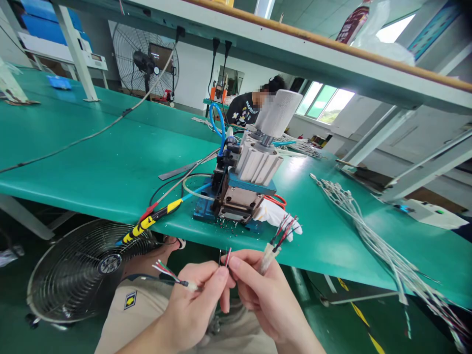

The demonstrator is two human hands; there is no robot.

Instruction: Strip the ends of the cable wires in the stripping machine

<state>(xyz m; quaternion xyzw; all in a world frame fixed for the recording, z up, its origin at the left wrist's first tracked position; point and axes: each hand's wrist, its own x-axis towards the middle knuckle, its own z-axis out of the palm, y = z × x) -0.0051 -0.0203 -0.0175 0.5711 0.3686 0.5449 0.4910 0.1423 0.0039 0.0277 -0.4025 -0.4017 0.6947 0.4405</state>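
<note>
My left hand [201, 295] and my right hand [258, 285] meet above my lap, in front of the bench edge. Between their fingertips stand thin wires [228, 256], one red and one dark, pinched from both sides. A white cable [191, 285] lies across my left hand, its red, green, white and black wire ends fanned out to the left. From my right hand rises a bundle of white cables [270, 255] with dark and red wire ends. Beyond both hands stands a small pneumatic machine [246, 182] with metal cylinders; neither hand touches it.
A green bench [110, 157] holds long white cables [354, 211] at the right and a white cloth [271, 214] beside the machine. A floor fan [110, 263] stands low left. Overhead runs a shelf [313, 49]. Behind the machine sits another person [245, 109].
</note>
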